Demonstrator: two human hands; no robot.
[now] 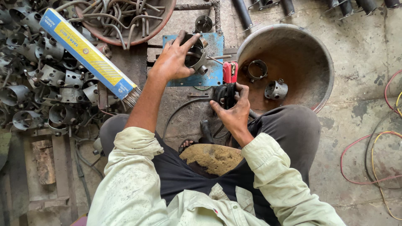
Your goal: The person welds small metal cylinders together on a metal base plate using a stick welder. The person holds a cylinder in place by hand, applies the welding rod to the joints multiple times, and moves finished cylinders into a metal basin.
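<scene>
Person crouching over a blue metal plate, holding a steel ring and a red-handled electrode holder.

The left hand (173, 60) is curling its fingers around a short grey steel ring with side bolts (196, 54), pressing it onto the blue steel plate (215, 50). The right hand (232, 111) is gripping the red and black electrode holder (229, 81), its thin rod (218, 57) pointing at the ring. Two similar rings are lying in the rusty round metal basin (293, 46) nearby.

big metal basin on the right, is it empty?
No: the basin holds two short metal rings, one ring near its middle and another ring beside it.
</scene>
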